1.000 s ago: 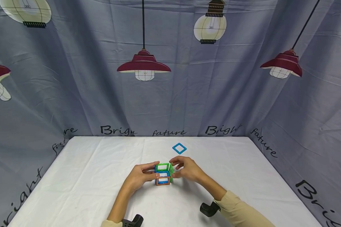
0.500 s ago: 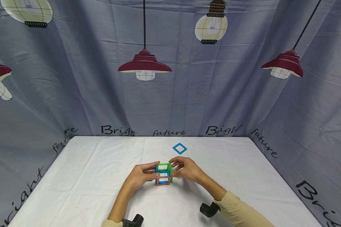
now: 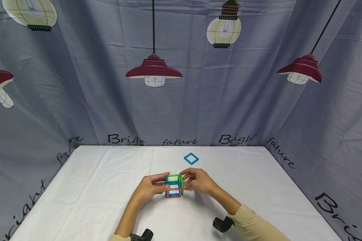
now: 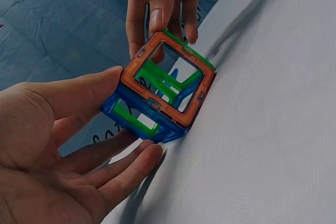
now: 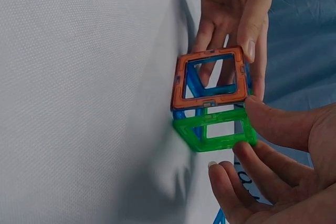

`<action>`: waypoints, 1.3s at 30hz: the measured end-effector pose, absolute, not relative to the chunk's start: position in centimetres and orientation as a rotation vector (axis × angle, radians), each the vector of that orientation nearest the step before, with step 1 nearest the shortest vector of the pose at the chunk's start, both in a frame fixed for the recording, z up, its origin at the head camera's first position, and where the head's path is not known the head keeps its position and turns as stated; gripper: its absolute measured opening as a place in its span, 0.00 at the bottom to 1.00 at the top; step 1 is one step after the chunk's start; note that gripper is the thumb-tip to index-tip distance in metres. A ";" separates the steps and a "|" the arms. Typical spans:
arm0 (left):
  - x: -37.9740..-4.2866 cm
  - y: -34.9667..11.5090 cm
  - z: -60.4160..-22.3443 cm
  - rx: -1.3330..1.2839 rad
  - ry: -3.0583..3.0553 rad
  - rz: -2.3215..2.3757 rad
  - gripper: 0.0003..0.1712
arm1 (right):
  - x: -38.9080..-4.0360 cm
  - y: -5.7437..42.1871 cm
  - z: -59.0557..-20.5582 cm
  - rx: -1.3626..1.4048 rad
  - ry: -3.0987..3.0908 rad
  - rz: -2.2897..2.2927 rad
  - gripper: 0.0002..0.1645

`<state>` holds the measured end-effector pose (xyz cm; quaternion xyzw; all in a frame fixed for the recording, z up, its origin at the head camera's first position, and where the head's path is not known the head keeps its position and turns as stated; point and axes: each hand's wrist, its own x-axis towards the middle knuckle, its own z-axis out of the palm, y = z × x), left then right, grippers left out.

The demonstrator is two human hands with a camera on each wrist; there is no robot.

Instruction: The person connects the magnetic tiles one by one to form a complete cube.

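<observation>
An open-topped cube of see-through magnetic tiles (image 3: pixel 173 196) stands on the white table between both hands. Its near side is an orange square tile (image 5: pixel 226 99); a green tile (image 5: pixel 226 141) forms the right side and a blue tile (image 4: pixel 169 134) the left. More green and blue frames show at the back and bottom. My left hand (image 3: pixel 149 186) holds the left side, thumb at the near corner and fingers toward the back. The right side is held by my right hand (image 3: pixel 201 180), its thumb near the front edge and index finger at the far corner.
A single blue square tile (image 3: pixel 195 161) lies flat on the table beyond the cube. White cloth covers the table (image 3: pixel 108 187). Grey-blue curtains (image 3: pixel 187 100) printed with lamps hang behind and at the sides. Black wrist cameras (image 3: pixel 223 224) sit on both forearms.
The green right side, slightly askew a second ago, now stands closer against the cube. Both hands keep almost the same place.
</observation>
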<state>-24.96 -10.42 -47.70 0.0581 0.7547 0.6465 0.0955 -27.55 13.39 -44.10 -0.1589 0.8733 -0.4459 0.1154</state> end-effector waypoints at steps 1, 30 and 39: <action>-24.9 -10.4 -47.7 0.169 2.234 1.922 0.32 | -27.5 13.4 -44.2 -0.464 2.560 -1.308 0.30; -25.0 -10.8 -48.0 0.137 2.011 2.080 0.40 | -28.5 13.8 -44.1 -0.371 2.625 -1.305 0.31; -24.9 -11.0 -47.9 0.114 2.054 2.051 0.38 | -31.8 14.8 -45.2 -0.140 2.826 -1.454 0.27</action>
